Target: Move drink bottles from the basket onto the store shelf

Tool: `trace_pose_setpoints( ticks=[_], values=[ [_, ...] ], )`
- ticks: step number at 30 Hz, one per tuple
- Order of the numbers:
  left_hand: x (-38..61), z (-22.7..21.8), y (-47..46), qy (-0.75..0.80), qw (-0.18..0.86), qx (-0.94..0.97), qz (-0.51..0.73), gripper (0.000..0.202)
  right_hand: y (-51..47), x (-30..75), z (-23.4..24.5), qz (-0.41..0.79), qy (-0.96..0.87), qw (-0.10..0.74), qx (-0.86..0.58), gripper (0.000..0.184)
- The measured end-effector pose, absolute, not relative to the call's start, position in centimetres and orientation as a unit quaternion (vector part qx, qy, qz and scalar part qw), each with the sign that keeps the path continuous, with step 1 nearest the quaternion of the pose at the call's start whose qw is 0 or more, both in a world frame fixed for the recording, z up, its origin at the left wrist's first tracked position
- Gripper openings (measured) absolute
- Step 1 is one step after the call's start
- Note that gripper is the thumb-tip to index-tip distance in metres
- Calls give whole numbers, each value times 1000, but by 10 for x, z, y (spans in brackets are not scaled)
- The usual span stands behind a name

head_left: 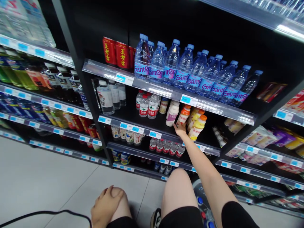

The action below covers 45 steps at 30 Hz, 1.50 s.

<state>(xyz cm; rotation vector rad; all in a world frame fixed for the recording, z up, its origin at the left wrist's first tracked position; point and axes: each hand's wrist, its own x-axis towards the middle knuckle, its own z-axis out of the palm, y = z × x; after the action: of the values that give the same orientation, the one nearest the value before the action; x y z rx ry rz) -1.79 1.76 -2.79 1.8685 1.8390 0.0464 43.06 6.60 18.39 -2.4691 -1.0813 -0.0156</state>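
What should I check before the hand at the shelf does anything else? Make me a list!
1. Right hand at the orange bottle: ok, it is low against the bottle.
2. Fingers wrapped firmly around it: cannot tell, part of the grip is hidden.
3. Plenty of room on both sides: not ok, the purple bottle and yellow bottle are close by.
4. Left hand out of the way: ok, it rests on the left knee.
5. Space in the basket: cannot tell, the leg and arm hide much of it.
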Motion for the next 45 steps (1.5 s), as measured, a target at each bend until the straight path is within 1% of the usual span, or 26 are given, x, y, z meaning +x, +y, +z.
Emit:
trace_pose_setpoints(
  ticks=[3,8,11,16,19,22,27,35,41,45],
  values=[
    [-18,-30,18,678,257,688,28,76,75,444,183,14,-388,234,-891,43],
    [-20,-39,23,677,259,688,39,74,79,453,176,25,-354,256,-899,55],
    [-22,-42,26,673,260,692,30,75,81,456,173,18,-358,273,-893,52],
    [-23,-43,27,671,260,694,18,77,88,467,177,-7,-396,347,-850,51],
    [-23,-43,27,670,259,696,15,78,92,468,178,-19,-380,353,-855,51],
    [-22,-43,29,672,259,693,16,79,93,461,176,-40,-352,340,-871,53],
    [-19,-45,33,675,268,687,3,81,86,448,175,-40,-332,270,-903,67],
    [-17,-40,34,676,270,686,-13,83,89,449,175,-49,-315,270,-909,73],
    [-15,-39,34,682,255,685,-7,78,95,454,171,-51,-326,264,-906,76],
    [-16,-41,34,681,256,686,-6,78,93,455,169,-42,-327,261,-907,75]
  ],
)
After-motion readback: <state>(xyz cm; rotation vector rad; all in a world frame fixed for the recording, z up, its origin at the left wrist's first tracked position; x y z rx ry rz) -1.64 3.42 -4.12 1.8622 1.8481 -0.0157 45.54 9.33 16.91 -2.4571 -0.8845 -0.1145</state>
